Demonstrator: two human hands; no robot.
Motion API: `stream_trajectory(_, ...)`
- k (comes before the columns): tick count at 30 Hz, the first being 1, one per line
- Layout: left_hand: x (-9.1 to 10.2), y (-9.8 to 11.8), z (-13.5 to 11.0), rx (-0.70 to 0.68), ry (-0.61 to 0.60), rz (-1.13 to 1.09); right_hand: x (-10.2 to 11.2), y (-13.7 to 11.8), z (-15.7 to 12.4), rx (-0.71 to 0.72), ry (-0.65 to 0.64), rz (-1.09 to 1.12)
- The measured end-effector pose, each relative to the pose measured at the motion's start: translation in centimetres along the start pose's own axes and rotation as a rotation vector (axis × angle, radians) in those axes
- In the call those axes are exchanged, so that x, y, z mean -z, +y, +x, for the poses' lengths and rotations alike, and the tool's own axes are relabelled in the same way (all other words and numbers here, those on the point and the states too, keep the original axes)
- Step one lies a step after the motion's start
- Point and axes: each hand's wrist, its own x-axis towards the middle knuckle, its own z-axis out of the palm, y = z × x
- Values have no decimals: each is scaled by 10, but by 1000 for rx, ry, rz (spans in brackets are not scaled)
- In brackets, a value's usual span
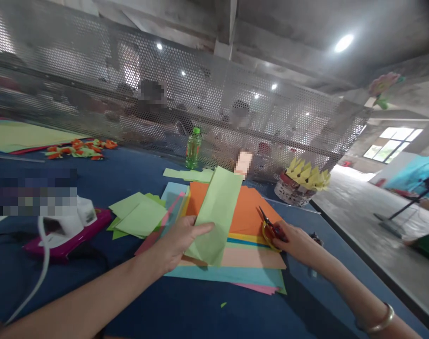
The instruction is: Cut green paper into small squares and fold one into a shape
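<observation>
My left hand (182, 240) grips a long folded strip of light green paper (219, 212), thumb on top, tilted above the pile. In my right hand (292, 240) is a pair of scissors (267, 228) with yellow handles, the dark blades pointing up and left, apart from the strip. Below both hands lies a stack of coloured paper, with an orange sheet (251, 212) on top and pink, peach and light blue sheets (231, 275) under it. Left of the stack are several light green paper squares (143, 216).
A green bottle (193, 148) stands by the perforated metal screen (207, 103). A basket (295, 190) with yellow paper points is at the right edge. Left are a magenta and white device (69, 235) with a cable, and orange-green paper pieces (80, 148). Green strips (188, 174) lie behind the stack.
</observation>
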Motion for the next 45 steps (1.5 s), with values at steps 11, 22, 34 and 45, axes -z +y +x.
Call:
stream_trajectory(11, 7, -4, 6, -58, 23, 8, -4, -3, -1, 56, -22, 467)
stream_trajectory(22, 10, 16, -3, -119, -45, 5, 32, -59, -40, 148, -540, 794)
stream_trajectory(34, 11, 5, 0, -53, -170, 44, 37, -84, -33, 313, -630, 768)
stream_trajectory(45, 5, 3, -2, 2, -170, 45, 25, -91, -31, 325, -570, 689)
